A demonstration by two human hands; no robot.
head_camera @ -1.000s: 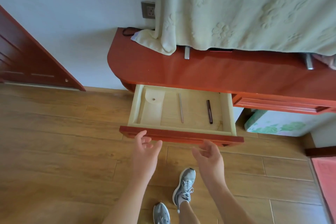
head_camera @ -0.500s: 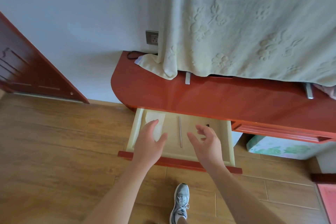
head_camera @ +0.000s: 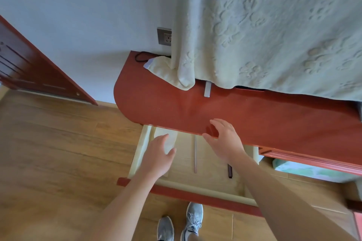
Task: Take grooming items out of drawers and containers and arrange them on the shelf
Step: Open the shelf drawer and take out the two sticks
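Observation:
A pale wooden drawer (head_camera: 138,154) with a red front stands pulled out under the red tabletop (head_camera: 274,115). On its floor lie a cream pouch (head_camera: 170,140), a thin grey stick (head_camera: 195,154) and a dark pen-like item (head_camera: 230,171), partly hidden by my right forearm. My left hand (head_camera: 156,157) reaches into the drawer's left side, fingers straight, over the pouch. My right hand (head_camera: 225,139) hovers at the tabletop's front edge, fingers spread and holding nothing.
A pale green embossed cloth (head_camera: 274,25) hangs over the table's back part. A wall socket (head_camera: 164,36) and a black cable (head_camera: 140,56) sit at the back left. A dark red door (head_camera: 35,72) stands left. A second drawer (head_camera: 313,162) is slightly open at right.
Both hands rose from below the drawer front and went forward, the left into the drawer over the pouch, the right up to the tabletop edge. The view moved closer to the table.

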